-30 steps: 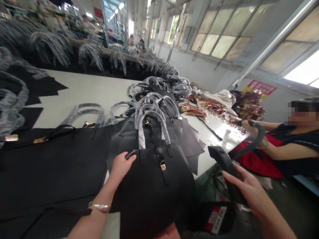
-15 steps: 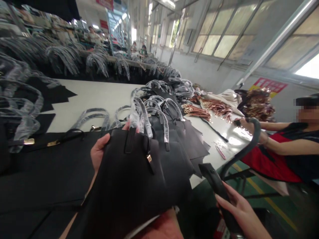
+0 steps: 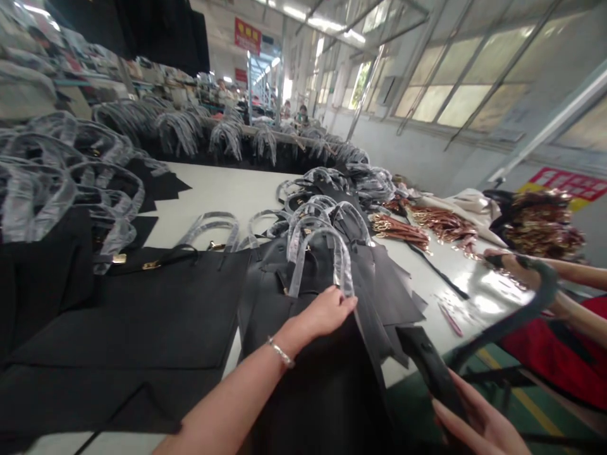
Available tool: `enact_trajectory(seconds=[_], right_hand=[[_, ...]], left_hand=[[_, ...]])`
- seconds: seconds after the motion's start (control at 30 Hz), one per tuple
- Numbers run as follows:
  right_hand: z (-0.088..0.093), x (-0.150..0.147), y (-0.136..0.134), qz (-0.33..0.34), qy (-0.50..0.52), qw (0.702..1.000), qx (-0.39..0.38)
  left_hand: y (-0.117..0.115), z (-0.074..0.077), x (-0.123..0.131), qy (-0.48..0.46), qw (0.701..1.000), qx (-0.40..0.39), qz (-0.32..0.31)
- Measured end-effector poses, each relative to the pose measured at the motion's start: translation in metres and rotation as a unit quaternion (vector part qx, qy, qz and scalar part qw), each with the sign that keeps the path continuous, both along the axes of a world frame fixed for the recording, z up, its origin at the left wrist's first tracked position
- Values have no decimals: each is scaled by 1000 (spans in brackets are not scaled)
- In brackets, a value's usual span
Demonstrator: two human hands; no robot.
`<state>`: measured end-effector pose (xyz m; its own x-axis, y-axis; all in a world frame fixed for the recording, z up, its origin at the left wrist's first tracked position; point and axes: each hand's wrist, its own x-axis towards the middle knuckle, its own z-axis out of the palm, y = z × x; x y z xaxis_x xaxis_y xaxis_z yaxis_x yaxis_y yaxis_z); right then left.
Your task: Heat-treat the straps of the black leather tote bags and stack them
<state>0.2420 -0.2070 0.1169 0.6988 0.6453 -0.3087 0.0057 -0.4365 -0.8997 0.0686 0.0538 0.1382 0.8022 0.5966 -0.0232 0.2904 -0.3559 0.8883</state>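
My left hand [image 3: 327, 309], with a bracelet at the wrist, is closed on the top edge of a black handbag [image 3: 327, 385], at the foot of its plastic-wrapped handle [image 3: 345, 262]. The bag panel hangs down towards me, below the forearm. At the lower right, my right hand [image 3: 478, 417] is closed around a long, flat black strap [image 3: 429, 366], its square end pointing up and left. Under and beyond my left hand lie more black bag pieces [image 3: 384, 278] with wrapped handles and small gold fittings.
Black bag panels [image 3: 180, 316] cover the white table's [image 3: 213, 189] left side. Bundles of brown straps with gold clasps [image 3: 401, 232] and a pink tool [image 3: 450, 319] lie to the right. A co-worker's hands [image 3: 516, 272] are at the right edge. Wrapped handles [image 3: 227, 139] hang along the back.
My left hand has moved right, from the bag's left side to its top edge by the handle, and the bag has dropped lower. My right hand still holds the strap. The view has turned left.
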Motion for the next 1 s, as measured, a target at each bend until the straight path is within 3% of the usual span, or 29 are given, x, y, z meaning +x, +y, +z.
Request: enact_trajectory(seconds=[0.07,0.13,0.23,0.33,0.53,0.63,0.83,1.0], right_hand=[[5,-7,7,44,-12,999,-9],[7,-15,17,97,0,995,-22],[8,-29,34,176,36,983,-35],[11,-38,46,220,44,971,-79],[15,-32,43,290,19,945,-150],[7,-28,46,277,31,945,-172],[-3,-32,64,198,29,976,-91],[11,-27,44,252,16,962,-107]], left_hand=[[-11,-44,-1,29,995,94,-4],[-25,-76,-13,38,984,175,-8],[-40,-103,-33,61,959,275,-11],[-47,-118,-42,68,943,327,1],[-50,-130,-42,48,931,361,23],[-50,-129,-42,47,932,359,21],[-49,-125,-40,37,939,339,35],[-50,-126,-40,38,942,332,40]])
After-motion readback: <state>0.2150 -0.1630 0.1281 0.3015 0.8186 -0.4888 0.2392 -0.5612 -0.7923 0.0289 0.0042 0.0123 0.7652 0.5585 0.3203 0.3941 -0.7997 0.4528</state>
